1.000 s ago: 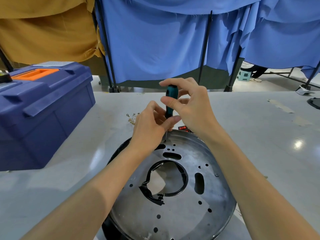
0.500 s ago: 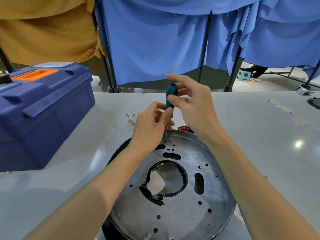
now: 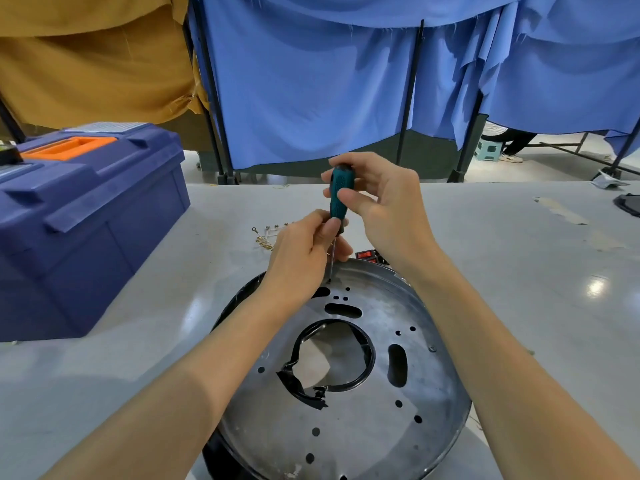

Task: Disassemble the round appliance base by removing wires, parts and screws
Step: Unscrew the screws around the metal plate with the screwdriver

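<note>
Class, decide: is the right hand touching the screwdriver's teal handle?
Touching. The head view shows the right hand with thumb and fingers wrapped against the screwdriver handle, no gap.

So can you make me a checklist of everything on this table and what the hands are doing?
Surface: grey table, shiny, worn patches far right.
Job's things: round metal base, upside down; teal screwdriver upright, tip on base's far edge.
Clutter: small loose screws and terminals; blue toolbox, closed.
Grips: right hand on handle; left hand steadying shaft.
Cables: nothing seen clearly.
Surroundings: blue curtains, tan cloth.
</note>
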